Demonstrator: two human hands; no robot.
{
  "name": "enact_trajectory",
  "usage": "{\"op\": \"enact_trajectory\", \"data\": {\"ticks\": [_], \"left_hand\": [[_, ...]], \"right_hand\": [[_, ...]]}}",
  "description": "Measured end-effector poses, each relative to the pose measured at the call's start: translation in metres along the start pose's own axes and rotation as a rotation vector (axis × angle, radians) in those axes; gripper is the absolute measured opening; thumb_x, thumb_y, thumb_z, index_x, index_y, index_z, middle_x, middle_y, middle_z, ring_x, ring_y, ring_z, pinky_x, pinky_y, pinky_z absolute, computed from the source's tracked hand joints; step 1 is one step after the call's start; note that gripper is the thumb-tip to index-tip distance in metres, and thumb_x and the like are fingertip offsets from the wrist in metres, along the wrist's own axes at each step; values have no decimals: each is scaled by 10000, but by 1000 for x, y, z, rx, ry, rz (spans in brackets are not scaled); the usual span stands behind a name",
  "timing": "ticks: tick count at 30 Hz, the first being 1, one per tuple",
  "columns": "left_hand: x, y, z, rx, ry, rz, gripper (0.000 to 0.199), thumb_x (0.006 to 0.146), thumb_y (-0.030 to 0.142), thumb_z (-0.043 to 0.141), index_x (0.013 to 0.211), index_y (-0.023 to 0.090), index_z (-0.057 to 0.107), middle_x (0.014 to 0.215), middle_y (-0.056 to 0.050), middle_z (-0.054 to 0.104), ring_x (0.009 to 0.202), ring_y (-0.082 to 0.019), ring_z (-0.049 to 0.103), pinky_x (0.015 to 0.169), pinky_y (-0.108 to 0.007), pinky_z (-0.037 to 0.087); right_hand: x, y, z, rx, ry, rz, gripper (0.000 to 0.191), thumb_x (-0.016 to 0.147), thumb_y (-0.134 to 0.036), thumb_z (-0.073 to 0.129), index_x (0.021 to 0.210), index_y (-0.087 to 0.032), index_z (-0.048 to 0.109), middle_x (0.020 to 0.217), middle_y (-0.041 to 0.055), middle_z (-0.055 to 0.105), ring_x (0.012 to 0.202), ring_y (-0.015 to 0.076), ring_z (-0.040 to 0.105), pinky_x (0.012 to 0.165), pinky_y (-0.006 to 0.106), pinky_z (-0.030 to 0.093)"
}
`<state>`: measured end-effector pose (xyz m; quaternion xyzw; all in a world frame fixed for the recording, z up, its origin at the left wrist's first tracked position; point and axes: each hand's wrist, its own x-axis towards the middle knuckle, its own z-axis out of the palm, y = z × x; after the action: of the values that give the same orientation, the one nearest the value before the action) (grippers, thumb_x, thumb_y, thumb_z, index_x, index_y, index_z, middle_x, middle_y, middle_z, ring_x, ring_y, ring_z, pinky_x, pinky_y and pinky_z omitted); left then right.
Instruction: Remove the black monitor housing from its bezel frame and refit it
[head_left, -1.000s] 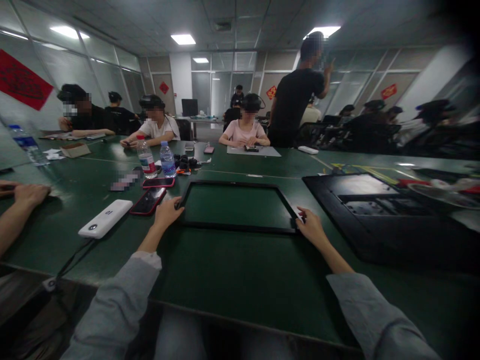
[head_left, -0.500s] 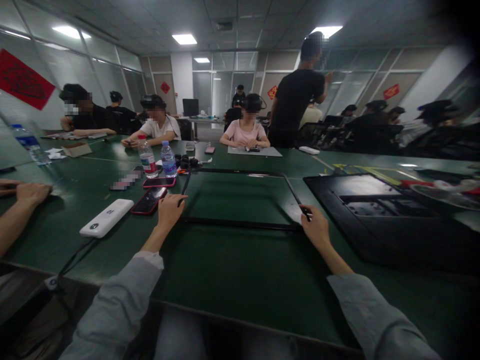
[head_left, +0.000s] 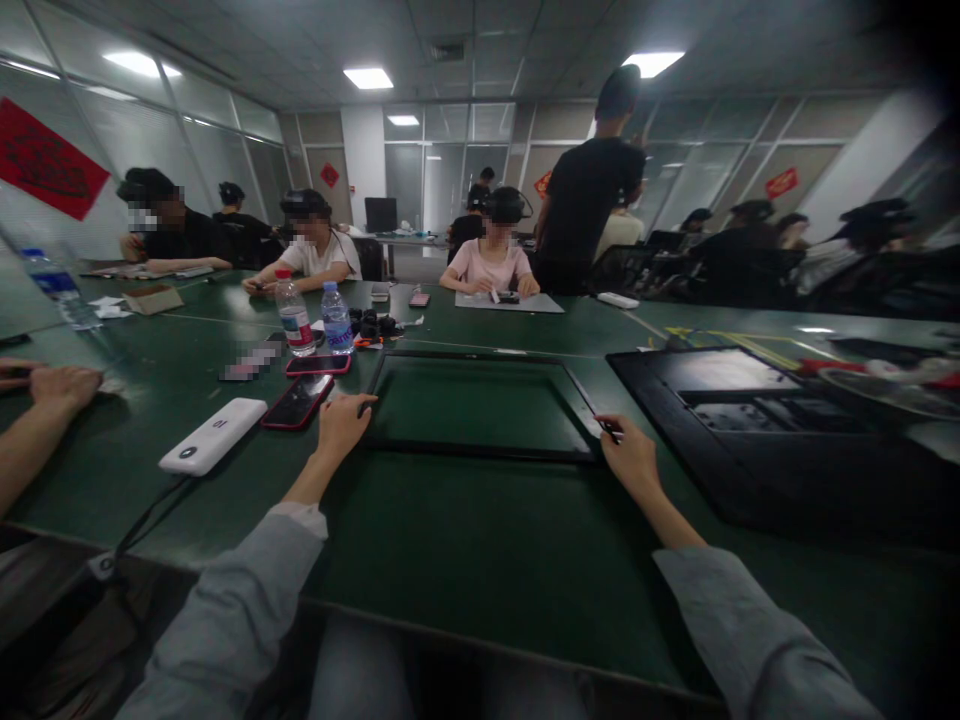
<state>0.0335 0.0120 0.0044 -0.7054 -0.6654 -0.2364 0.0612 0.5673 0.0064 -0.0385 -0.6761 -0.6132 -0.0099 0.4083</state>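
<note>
A thin black rectangular frame, like a screen bezel [head_left: 480, 454], is in front of me at the middle of the green table [head_left: 465, 540]. Through its opening the green tabletop shows. My left hand [head_left: 343, 428] is closed on its left side bar, fingers pinching the edge. On the opposite side bar, my right hand [head_left: 630, 452] grips in the same way, near the front right corner. How much of the frame touches the tabletop I cannot tell.
A large black panel [head_left: 720, 440] lies to the right. On the left are a white power bank [head_left: 214, 436] with a cable, phones [head_left: 298, 401] and water bottles [head_left: 337, 320]. Another person's hand [head_left: 64, 388] rests at the far left. Several people sit across the table; one person [head_left: 592, 190] stands.
The far edge of the black frame has come down lower, closer to the tabletop. Both my hands keep their hold, nearly in place. The standing person has shifted slightly left.
</note>
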Motion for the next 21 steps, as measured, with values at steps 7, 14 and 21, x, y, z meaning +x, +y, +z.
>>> {"op": "enact_trajectory", "data": {"ticks": [7, 14, 21], "left_hand": [[-1, 1, -2, -1, -37, -10, 351, 937, 272, 532, 1251, 308, 685, 1224, -60, 724, 1192, -274, 602, 990, -443, 418], [-1, 2, -2, 10, -45, -7, 359, 940, 277, 527, 1267, 300, 675, 1203, -75, 729, 1180, -276, 609, 994, -444, 420], [-1, 2, -2, -8, -37, -2, 359, 937, 263, 536, 1266, 301, 675, 1223, -64, 725, 1202, -277, 597, 989, -434, 426]], "right_hand": [[1, 0, 0, -6, -26, 10, 387, 820, -250, 490, 1141, -179, 694, 1068, 122, 716, 928, 264, 680, 874, 423, 516], [-1, -10, -6, -17, 28, -9, 372, 827, -254, 485, 1120, -194, 706, 1055, 113, 714, 910, 256, 665, 868, 418, 507], [-4, -17, -10, -7, 72, -32, 361, 832, -248, 487, 1113, -205, 710, 1066, 106, 710, 943, 258, 648, 877, 417, 498]]}}
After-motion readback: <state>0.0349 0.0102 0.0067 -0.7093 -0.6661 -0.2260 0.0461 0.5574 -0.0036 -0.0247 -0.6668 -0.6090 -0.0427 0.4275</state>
